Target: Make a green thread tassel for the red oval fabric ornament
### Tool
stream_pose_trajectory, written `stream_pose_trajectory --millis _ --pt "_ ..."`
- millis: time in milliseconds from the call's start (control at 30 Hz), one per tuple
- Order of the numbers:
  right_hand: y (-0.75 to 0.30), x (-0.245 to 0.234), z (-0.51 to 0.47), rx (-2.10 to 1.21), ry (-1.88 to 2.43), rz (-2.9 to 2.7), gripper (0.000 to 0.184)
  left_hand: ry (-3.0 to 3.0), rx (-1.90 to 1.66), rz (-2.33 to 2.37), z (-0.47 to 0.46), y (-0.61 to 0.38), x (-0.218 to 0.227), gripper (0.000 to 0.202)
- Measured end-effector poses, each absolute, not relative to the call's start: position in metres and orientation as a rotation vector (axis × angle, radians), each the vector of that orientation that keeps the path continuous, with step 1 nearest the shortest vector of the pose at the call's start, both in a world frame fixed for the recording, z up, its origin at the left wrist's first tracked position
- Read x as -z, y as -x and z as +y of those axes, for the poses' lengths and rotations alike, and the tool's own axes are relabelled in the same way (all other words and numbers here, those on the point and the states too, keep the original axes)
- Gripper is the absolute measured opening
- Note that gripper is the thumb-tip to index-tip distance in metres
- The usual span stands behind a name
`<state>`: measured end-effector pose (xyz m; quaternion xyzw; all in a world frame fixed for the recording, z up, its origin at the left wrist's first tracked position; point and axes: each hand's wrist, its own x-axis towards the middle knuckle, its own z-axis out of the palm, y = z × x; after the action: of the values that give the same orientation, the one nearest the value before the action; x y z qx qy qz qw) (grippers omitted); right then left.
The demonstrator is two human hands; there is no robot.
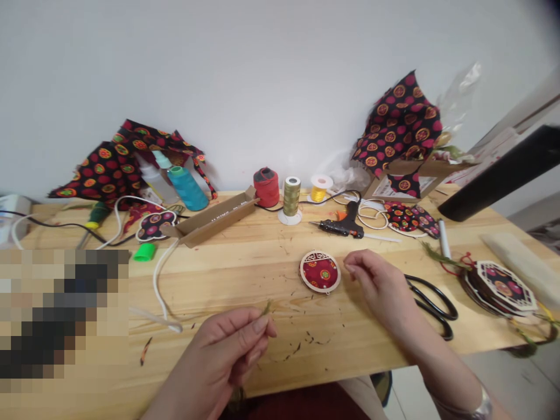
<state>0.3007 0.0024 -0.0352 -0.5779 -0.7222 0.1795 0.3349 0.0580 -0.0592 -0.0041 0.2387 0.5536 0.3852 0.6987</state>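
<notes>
My left hand (pixel 234 344) is closed in a pinch near the table's front edge. A short tip of olive-green thread (pixel 268 305) sticks up between its thumb and forefinger. To its right, my right hand (pixel 378 286) is raised a little over the table with thumb and fingers pressed together; whatever they may hold is too small to make out. Just left of those fingertips lies a round wooden-framed ornament (pixel 321 273) with red patterned fabric and a cut-out lattice top. Black-handled scissors (pixel 437 300) lie partly hidden behind my right forearm.
Beyond the ornament are a black glue gun (pixel 343 224), an olive thread spool (pixel 291 195), red thread (pixel 266 188) and yellow thread (pixel 321 188). Stacked framed ornaments (pixel 499 289) lie right. A long cardboard box (pixel 214 219) and green cap (pixel 144 252) lie left. The left corner is pixelated.
</notes>
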Motion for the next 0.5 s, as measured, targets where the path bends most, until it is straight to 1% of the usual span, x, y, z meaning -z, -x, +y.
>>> stream_pose_trajectory --millis 100,167,233,333,500 --pt "-0.296 0.03 0.002 -0.682 1.447 -1.667 0.013 -0.516 -0.856 1.24 -0.06 -0.058 0.005 0.015" --pt "-0.293 0.026 0.002 -0.718 1.361 -1.595 0.012 -0.492 -0.873 1.237 -0.059 -0.057 0.005 0.016" --pt "-0.289 0.022 0.001 -0.624 1.264 -1.661 0.011 -0.469 -0.919 1.232 -0.058 -0.056 0.005 0.014" --pt "-0.283 0.019 -0.004 -0.394 1.089 -1.937 0.015 -0.499 -1.011 1.223 -0.055 -0.053 0.003 0.013" --pt "-0.268 0.022 -0.021 -0.066 0.865 -2.268 0.022 -0.581 -1.061 1.24 -0.051 -0.055 0.002 0.017"
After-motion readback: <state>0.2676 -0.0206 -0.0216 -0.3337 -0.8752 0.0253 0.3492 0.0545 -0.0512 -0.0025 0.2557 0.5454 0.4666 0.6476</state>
